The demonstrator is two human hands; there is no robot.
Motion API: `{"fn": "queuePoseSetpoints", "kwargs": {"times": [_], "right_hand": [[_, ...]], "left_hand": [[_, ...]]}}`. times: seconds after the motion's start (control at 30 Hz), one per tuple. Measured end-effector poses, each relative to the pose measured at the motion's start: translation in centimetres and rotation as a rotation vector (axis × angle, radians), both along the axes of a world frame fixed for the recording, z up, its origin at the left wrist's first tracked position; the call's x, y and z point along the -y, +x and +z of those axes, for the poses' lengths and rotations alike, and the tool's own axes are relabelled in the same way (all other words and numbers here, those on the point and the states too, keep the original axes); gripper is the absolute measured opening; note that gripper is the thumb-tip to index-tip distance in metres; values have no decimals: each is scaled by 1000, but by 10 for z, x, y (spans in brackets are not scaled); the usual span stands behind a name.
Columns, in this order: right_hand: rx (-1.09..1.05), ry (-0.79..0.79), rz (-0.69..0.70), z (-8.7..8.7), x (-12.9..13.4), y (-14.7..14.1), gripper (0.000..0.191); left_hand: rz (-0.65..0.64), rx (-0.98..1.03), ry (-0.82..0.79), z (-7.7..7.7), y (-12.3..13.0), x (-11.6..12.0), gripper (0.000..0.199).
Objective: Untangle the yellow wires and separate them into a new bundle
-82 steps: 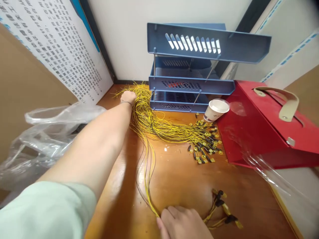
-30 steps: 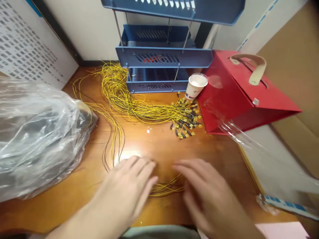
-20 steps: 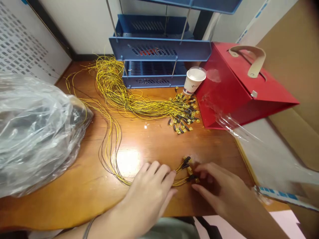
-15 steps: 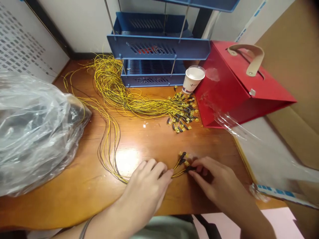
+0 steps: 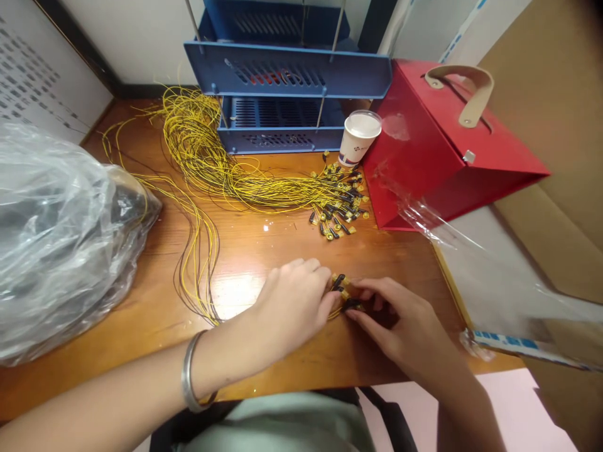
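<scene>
Several thin yellow and black wires curve down the wooden table to black-and-yellow connector ends. My left hand lies over these wires, its fingers closed around them just left of the connectors. At the right side, my right hand pinches one black connector between thumb and fingertips. Farther back lies a large bundle of yellow wires, its many connector ends gathered near a paper cup.
Blue tiered trays stand at the back, beside the paper cup and a red box with a handle. A clear plastic bag fills the left. Cardboard and clear film lie at the right.
My left hand has moved right along the wires, closer to the connectors, and its wrist bracelet now shows. The right hand still pinches a connector. The view has shifted slightly.
</scene>
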State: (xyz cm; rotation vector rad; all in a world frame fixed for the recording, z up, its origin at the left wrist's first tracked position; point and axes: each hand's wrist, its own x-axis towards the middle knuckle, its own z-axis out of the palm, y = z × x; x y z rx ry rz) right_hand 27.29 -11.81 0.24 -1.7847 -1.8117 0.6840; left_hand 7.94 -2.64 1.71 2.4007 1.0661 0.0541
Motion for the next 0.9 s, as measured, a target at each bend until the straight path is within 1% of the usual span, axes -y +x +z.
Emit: {"fn": "queuePoseSetpoints", "kwargs": {"times": [0.13, 0.27, 0.4, 0.53, 0.6, 0.7, 0.73, 0.8, 0.9], "right_hand": [[-31, 79, 44, 0, -3, -3, 7], [-8, 90, 43, -1, -6, -1, 5], [7, 65, -13, -3, -6, 3, 5], [8, 43, -8, 1, -8, 3, 13], [24, 77, 48, 4, -10, 0, 21], [75, 117, 214, 10, -14, -8, 33], [99, 115, 262, 11, -16, -10, 35], [147, 96, 313, 12, -22, -14, 32], [176, 47, 340, 16, -30, -14, 22]], "left_hand": [[27, 77, -27, -9, -1, -2, 18], [51, 114, -61, -13, -5, 1, 16], [49, 132, -95, -13, -9, 1, 15], [26, 126, -117, -7, -12, 4, 18], [-1, 94, -107, -4, -14, 7, 24], [-77, 10, -24, 1, -18, 15, 36], [-102, -23, 7, 2, -19, 18, 37], [-133, -82, 39, 5, -23, 23, 31], [-165, -106, -18, 13, -32, 27, 20]]}}
